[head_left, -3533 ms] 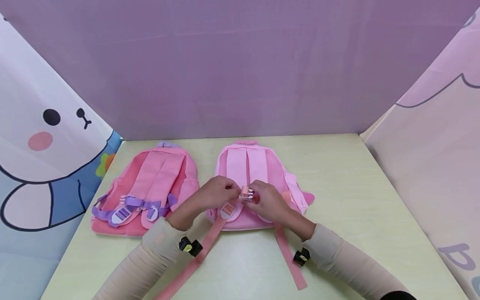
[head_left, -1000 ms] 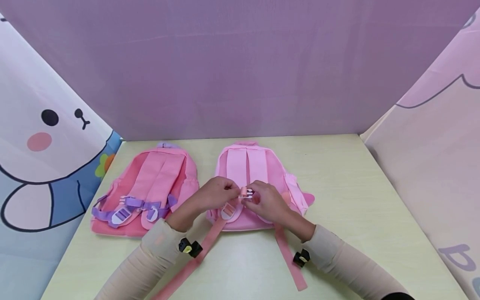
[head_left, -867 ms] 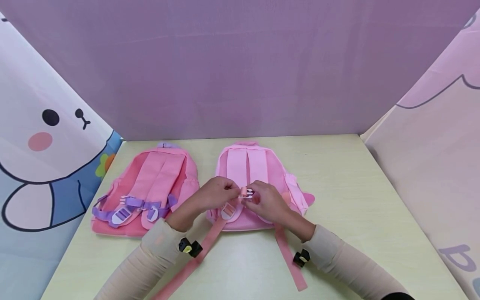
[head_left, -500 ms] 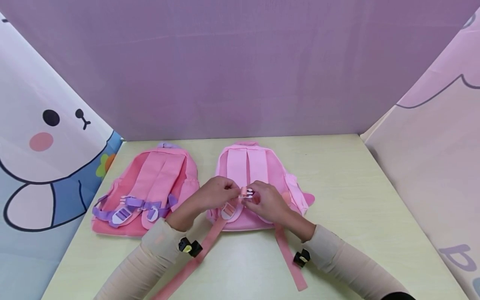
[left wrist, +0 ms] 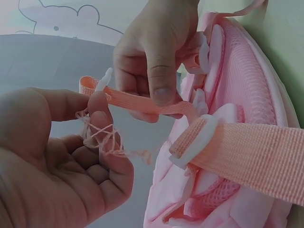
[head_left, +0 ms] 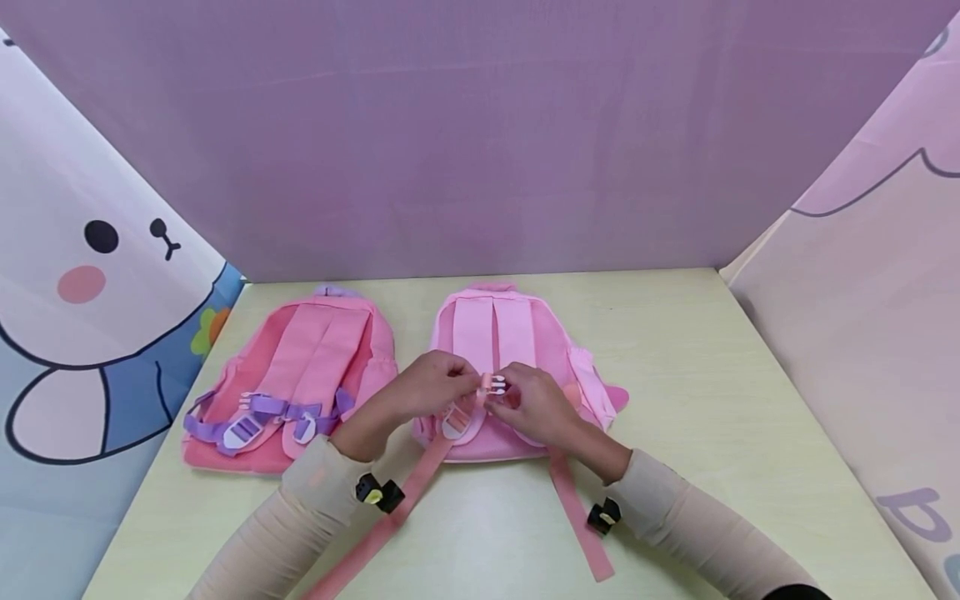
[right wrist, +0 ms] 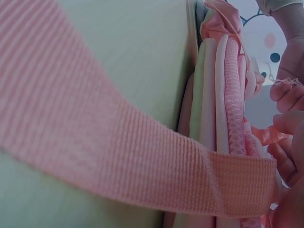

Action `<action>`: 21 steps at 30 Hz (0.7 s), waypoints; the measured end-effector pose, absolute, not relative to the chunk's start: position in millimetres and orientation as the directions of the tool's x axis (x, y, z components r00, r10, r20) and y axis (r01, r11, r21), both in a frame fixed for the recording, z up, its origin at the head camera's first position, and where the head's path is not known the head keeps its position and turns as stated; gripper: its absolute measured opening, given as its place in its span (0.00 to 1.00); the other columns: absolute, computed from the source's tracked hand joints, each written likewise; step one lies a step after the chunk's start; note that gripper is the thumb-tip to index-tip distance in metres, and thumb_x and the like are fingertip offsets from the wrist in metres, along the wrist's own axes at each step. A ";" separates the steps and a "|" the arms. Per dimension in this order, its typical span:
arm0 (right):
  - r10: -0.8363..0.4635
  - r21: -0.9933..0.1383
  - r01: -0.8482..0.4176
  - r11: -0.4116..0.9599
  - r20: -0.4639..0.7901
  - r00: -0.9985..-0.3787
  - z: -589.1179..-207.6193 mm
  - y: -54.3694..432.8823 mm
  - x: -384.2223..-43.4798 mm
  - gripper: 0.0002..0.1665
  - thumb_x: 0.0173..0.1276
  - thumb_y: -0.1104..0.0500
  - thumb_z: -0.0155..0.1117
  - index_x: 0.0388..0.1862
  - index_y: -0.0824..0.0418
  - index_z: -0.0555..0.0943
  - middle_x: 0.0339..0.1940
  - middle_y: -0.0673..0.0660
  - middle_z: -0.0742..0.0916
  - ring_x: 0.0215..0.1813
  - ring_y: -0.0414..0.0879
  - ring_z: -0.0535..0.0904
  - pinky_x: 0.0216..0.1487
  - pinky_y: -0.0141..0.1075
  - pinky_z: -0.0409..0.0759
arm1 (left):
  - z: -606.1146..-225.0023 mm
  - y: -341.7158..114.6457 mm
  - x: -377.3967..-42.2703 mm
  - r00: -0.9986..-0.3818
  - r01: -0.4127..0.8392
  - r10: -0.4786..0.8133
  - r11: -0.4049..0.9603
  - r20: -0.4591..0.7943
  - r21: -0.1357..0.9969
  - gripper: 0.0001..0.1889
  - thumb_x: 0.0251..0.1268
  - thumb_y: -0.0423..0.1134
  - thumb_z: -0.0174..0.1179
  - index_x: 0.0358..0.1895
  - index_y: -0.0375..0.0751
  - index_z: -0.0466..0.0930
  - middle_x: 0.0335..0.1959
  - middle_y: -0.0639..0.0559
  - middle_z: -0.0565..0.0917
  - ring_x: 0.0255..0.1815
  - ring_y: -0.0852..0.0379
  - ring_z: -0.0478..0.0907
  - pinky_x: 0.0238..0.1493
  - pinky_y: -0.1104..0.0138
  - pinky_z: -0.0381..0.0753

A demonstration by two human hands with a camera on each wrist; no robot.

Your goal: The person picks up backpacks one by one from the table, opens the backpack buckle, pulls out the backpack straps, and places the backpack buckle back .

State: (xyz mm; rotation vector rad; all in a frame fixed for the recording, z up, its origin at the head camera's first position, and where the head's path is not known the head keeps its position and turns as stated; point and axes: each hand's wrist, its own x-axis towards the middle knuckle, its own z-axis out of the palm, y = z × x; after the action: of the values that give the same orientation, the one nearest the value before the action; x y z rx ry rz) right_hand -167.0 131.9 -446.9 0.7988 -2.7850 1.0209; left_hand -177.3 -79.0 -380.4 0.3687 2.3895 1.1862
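Note:
A light pink backpack (head_left: 517,333) lies strap side up. Over it, both hands work at a peach webbing strap (left wrist: 135,102) that loops through a white pronged buckle half (head_left: 497,385). My left hand (head_left: 435,385) pinches at the strap beside the buckle, with loose frayed threads (left wrist: 102,133) draped across its fingers. From the other side, my right hand (head_left: 536,402) holds the strap between thumb and curled fingers. Exactly what lies between the left fingertips is partly hidden. A white strap adjuster (left wrist: 197,140) sits on the backpack's left strap end.
A coral pink backpack (head_left: 322,333) with purple straps (head_left: 262,408) lies at the left. Two peach strap tails (head_left: 581,517) trail over the pale table (head_left: 712,400) towards the front. A purple panel (head_left: 480,142) stands behind, with printed cloths at both sides.
Hands and backpacks hold nearly the same places. The white buckle has turned slightly, and its prongs show a little more clearly between the fingertips.

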 end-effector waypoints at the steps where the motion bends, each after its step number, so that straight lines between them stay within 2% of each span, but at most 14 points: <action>1: -0.448 -0.585 -0.494 0.644 0.236 -0.863 -446.7 131.7 -166.8 0.14 0.64 0.53 0.75 0.46 0.55 0.84 0.32 0.51 0.83 0.32 0.39 0.74 0.34 0.29 0.75 | -380.4 -78.9 -177.5 -0.865 0.037 0.420 0.596 -0.273 0.802 0.15 0.76 0.45 0.56 0.37 0.38 0.86 0.33 0.42 0.86 0.28 0.58 0.75 0.26 0.68 0.73; 7: -0.445 -0.603 -0.481 0.636 0.223 -0.867 -444.8 131.0 -165.7 0.14 0.63 0.54 0.75 0.45 0.55 0.84 0.32 0.51 0.83 0.33 0.41 0.76 0.34 0.29 0.75 | -381.3 -78.8 -177.6 -0.866 0.025 0.413 0.598 -0.281 0.801 0.15 0.76 0.44 0.56 0.37 0.38 0.86 0.34 0.42 0.86 0.29 0.58 0.75 0.26 0.70 0.72; 14: -0.445 -0.629 -0.480 0.612 0.228 -0.866 -442.7 130.0 -165.4 0.16 0.64 0.54 0.75 0.49 0.54 0.84 0.36 0.51 0.85 0.35 0.43 0.79 0.35 0.29 0.78 | -382.9 -79.6 -177.8 -0.868 0.013 0.405 0.597 -0.287 0.802 0.14 0.76 0.44 0.56 0.38 0.40 0.86 0.34 0.43 0.86 0.31 0.56 0.77 0.27 0.69 0.73; 21: -0.450 -0.631 -0.498 0.594 0.252 -0.857 -440.4 129.4 -164.8 0.17 0.63 0.54 0.75 0.50 0.51 0.84 0.36 0.45 0.84 0.33 0.42 0.76 0.31 0.28 0.74 | -383.7 -78.9 -176.8 -0.873 0.015 0.396 0.607 -0.286 0.795 0.14 0.76 0.45 0.56 0.36 0.42 0.86 0.33 0.45 0.86 0.31 0.57 0.76 0.28 0.69 0.72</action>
State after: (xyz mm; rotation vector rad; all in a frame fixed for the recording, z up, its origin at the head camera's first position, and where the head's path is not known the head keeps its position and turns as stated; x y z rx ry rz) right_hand -164.8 129.4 -440.4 0.8178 -2.7462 1.1189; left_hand -176.8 -78.9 -383.7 0.3274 2.3977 1.1799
